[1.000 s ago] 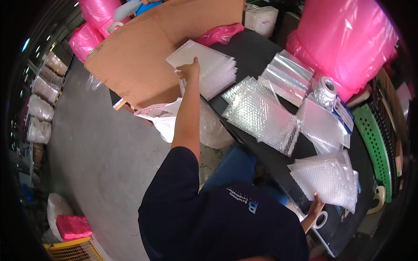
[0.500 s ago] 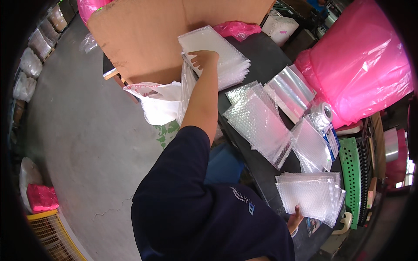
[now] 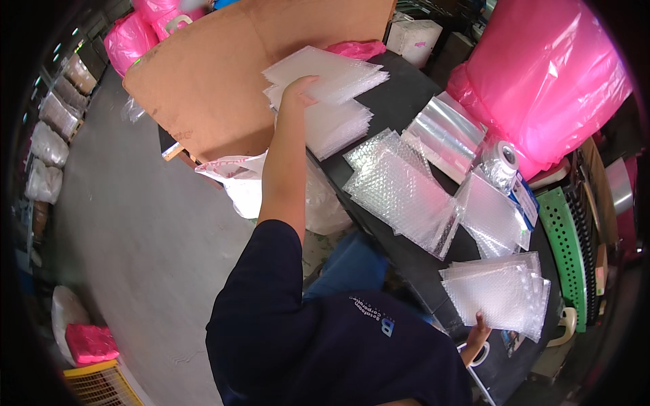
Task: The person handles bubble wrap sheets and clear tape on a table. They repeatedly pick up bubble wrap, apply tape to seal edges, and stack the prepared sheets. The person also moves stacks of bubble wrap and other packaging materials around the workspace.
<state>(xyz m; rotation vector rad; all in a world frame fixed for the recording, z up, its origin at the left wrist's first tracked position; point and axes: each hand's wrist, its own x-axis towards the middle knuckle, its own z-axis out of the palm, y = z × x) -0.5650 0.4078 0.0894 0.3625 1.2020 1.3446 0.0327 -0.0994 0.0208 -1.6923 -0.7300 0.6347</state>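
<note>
1. The left grip [image 3: 301, 91] is at the left part of a thick stack of clear, rectangular bubble-wrap pouches [image 3: 338, 128], whose upper layers sit askew over the lower ones; I cannot tell whether its fingers close on them.
2. The right grip [image 3: 479, 333] grasps a spread fan of translucent bubble-wrap pouches [image 3: 491, 291] by the near edge, thumb on top.
3. Both groups are at the long black surface [image 3: 396, 111]: the stack lies at its far left end, the fan is over its near right end.
4. Between them lie 2 more groups, a loose pile of shiny clear bubble-wrap pouches [image 3: 399, 189] and a smaller batch of clear pouches [image 3: 493, 215].
5. Beyond these are a flat, silvery film packet [image 3: 447, 132], a roll of clear film [image 3: 501, 162] and a blue-and-white flat box [image 3: 525, 199].
6. A large brown cardboard panel [image 3: 203, 81] stands behind the stack; a huge, glossy pink plastic bag [image 3: 542, 74] rises at the far right.
7. A green perforated panel [image 3: 565, 257] leans right of the surface.
8. On the left, grey concrete floor [image 3: 135, 216] stretches toward plastic-wrapped bundles [image 3: 51, 142]; a bright pink package [image 3: 91, 343] sits near a yellow-framed mesh [image 3: 105, 386].
</note>
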